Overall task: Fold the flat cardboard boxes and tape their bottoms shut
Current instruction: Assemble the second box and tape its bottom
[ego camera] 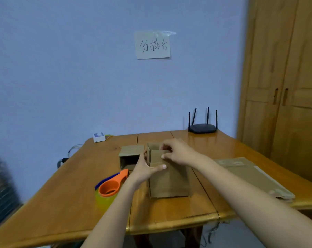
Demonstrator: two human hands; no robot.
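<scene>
Hands working upright cardboard box: left hand is bracing its side, fingers straight, while right hand is pinching a flap inward for taping.

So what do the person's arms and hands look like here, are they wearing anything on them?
Both forearms are bare as far as the frame shows: no sleeves, no gloves. The left hand and the right hand show no rings, and no watch or band shows at either wrist. The nails look short and unpainted, though the picture is too soft to be sure.
</scene>
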